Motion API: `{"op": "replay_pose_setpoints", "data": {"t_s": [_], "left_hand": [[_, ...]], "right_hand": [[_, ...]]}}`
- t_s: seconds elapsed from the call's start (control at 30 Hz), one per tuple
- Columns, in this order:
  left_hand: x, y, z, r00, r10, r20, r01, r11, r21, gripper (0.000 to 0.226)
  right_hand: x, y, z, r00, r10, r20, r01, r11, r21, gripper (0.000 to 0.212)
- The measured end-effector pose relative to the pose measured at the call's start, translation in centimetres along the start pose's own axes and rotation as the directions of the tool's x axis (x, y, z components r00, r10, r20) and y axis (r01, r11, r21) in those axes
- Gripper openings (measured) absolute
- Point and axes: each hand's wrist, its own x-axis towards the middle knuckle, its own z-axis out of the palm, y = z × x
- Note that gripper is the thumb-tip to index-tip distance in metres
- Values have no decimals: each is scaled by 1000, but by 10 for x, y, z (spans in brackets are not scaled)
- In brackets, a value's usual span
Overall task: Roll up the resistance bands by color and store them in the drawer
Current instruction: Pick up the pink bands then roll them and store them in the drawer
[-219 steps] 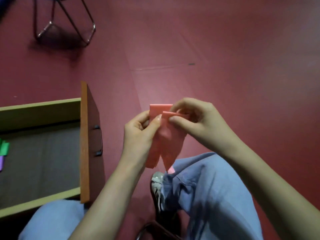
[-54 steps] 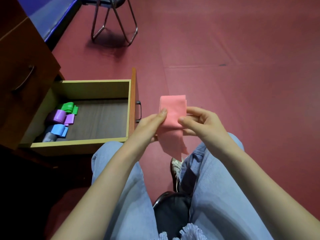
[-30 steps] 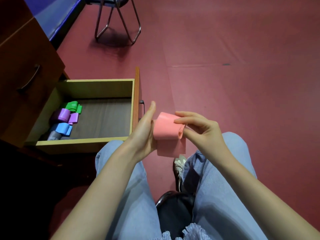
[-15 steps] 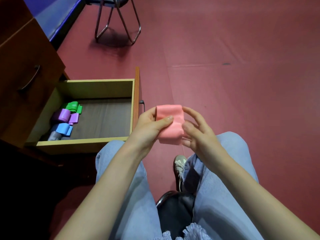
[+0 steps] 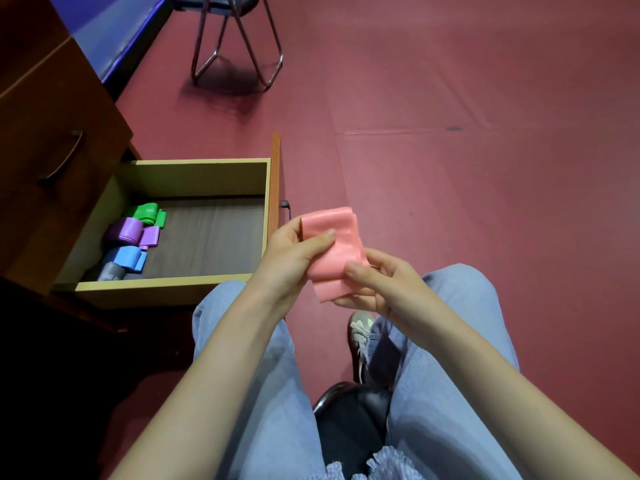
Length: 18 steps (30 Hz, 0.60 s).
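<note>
Pink band (image 5: 343,244) sits loosely rolled, pinched between your left grip (image 5: 291,254) and right grip (image 5: 377,285), open drawer (image 5: 156,289) off to their left; slacken either thumb and the springy roll likely unwinds.

Soft, even light shows the red floor (image 5: 485,202) clearly. Below the open drawer (image 5: 156,289) the corner sinks to near black. Beyond the drawer, a chair (image 5: 214,1) casts a diffuse shadow. Straight lines bend at the frame edges.

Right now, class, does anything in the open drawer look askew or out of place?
Only slightly: the green roll, purple roll and blue roll each have a loose end sticking out; nothing looks damaged.
</note>
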Motion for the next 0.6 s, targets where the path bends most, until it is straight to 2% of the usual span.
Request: {"op": "replay_pose_setpoints", "data": {"t_s": [0.1,0.23,0.43,0.53,0.6], "left_hand": [[0,-1,0,998,7,-64,-8,1000,-8,9],[-1,-2,4,988,35,-148,-45,997,-67,9],[0,-5,13,948,142,-284,-141,990,25,7],[-1,-7,14,927,215,-308,-187,975,117,8],[-2,-7,15,930,212,-301,-186,976,115,9]], "right_hand": [[0,1,2,999,-20,26,21,1000,-13,22],[2,1,5,996,-32,-84,27,998,-51,13],[2,-1,12,996,-53,-74,47,995,-84,8],[2,-1,14,995,-57,-80,50,995,-89,4],[3,0,15,993,-59,-103,50,995,-91,6]]}}
